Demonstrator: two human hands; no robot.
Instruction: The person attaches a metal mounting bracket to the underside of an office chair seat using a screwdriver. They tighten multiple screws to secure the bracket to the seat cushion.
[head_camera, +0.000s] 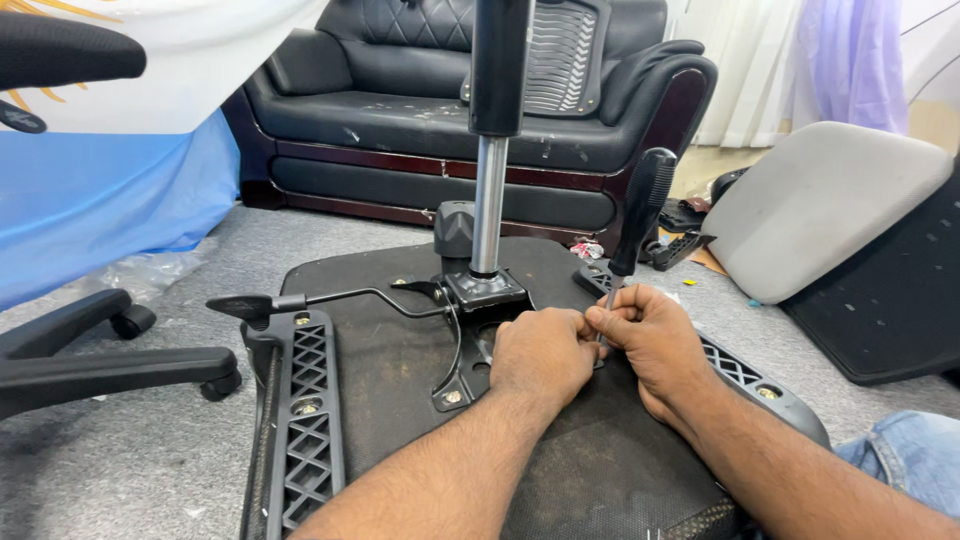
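Your right hand (655, 345) is closed around the shaft of a screwdriver (640, 215), whose black handle stands up above it, a little tilted. Your left hand (542, 352) touches the right one, its fingers pinched at the same shaft, so both hands are narrow and holding. The tip, hidden by your fingers, is at the metal plate (470, 370) on the upturned chair seat (400, 360). Just beyond your left hand rises the gas cylinder (490, 200). Black armrests (305, 420) lie on both sides of your hands.
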